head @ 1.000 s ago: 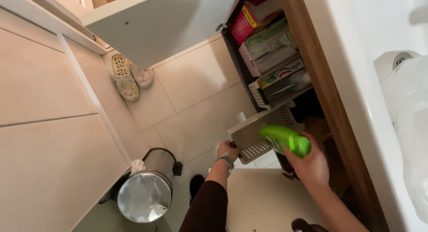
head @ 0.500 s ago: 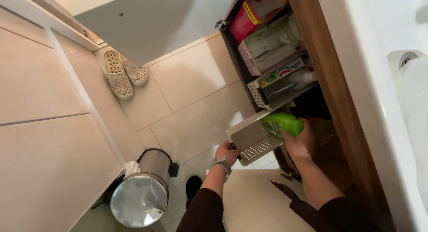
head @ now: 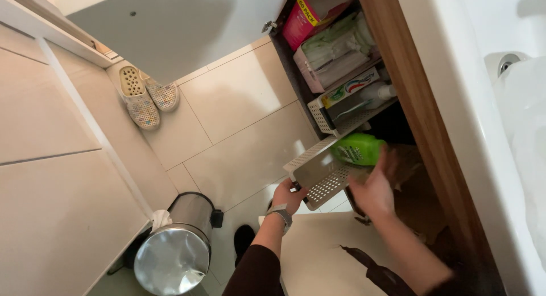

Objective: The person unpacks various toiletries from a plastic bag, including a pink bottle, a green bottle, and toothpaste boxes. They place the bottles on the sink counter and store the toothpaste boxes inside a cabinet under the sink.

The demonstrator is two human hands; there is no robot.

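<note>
My left hand (head: pixel 289 196) grips the near corner of a white perforated plastic basket (head: pixel 318 172), pulled partly out of the open wooden cabinet (head: pixel 424 119) under the sink. My right hand (head: pixel 375 188) holds a green plastic bottle (head: pixel 357 149) over the basket's far end, at the cabinet's mouth. The basket looks empty inside. A watch band shows on my left wrist.
Cabinet shelves hold a second white basket (head: pixel 322 115) with tubes, folded packs and a pink box (head: pixel 310 14). The white cabinet door (head: pixel 170 28) stands open. A steel pedal bin (head: pixel 173 253) sits at lower left, slippers (head: pixel 145 97) lie on the tiled floor, the white sink (head: pixel 500 74) is at right.
My right hand has carried the green bottle from beside the basket up and inward, over the basket's far end. The basket stays pulled out in my left hand.
</note>
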